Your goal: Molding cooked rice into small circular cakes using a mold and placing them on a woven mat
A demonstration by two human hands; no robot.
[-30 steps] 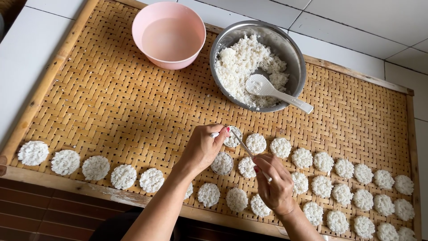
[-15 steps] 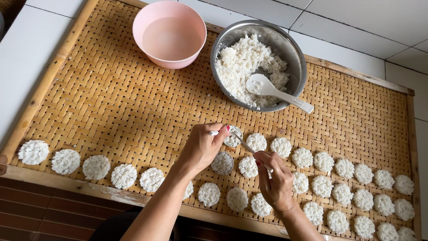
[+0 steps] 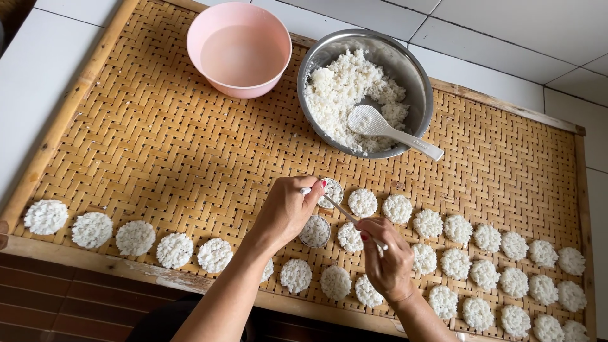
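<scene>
My left hand (image 3: 285, 212) pinches a small round metal mould (image 3: 330, 192) filled with white rice, which rests on the woven bamboo tray (image 3: 158, 158). A thin metal spoon (image 3: 345, 215) held in my right hand (image 3: 387, 263) lies slanted across the mould. Just below the mould sits a second ringed rice disc (image 3: 315, 231). Flat round rice cakes (image 3: 456, 263) lie in rows along the tray's near edge, with several more at the left (image 3: 92, 229).
A steel bowl of cooked rice (image 3: 364, 95) with a white plastic paddle (image 3: 386, 130) stands at the tray's far side. A pink bowl of water (image 3: 239, 49) is to its left. White tiles (image 3: 506, 38) surround the tray.
Both hands stay almost where they were. The spoon has shifted only slightly over the mould.
</scene>
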